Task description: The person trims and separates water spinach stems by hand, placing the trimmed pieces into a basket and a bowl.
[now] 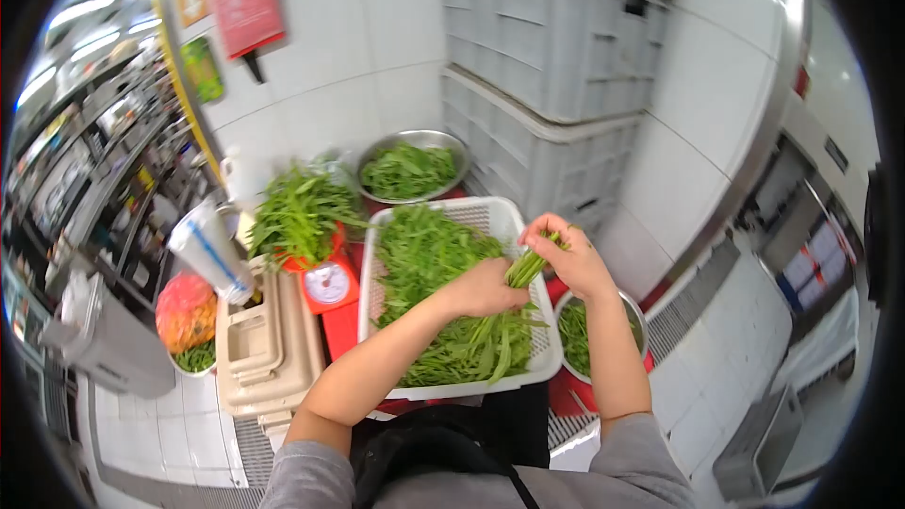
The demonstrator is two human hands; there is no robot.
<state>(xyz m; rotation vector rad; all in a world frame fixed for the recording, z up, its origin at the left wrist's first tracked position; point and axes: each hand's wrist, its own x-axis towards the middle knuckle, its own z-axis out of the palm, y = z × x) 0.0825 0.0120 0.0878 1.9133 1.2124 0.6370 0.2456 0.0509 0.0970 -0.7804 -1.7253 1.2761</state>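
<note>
Over the right side of a white plastic basket (556, 358), both hands hold a small bunch of leafy green vegetable stems (525, 270). My left hand (488, 288) is closed around the bunch, and its leaves hang down toward the basket. At the upper right end of the stems, my right hand (563, 253) has its fingers bent around them. Loose leafy greens (424, 250) fill much of the basket below. Partly covered by my right forearm, a metal bowl (643, 325) of cut green pieces stands right of the basket.
Left of the basket, a red dial scale (328, 285) carries piled greens (300, 212). Behind it sits a steel bowl (462, 155) of leaves. Stacked grey crates (556, 47) rise at the back. Beige lidded containers (269, 358) and a grey bin (118, 344) stand at left.
</note>
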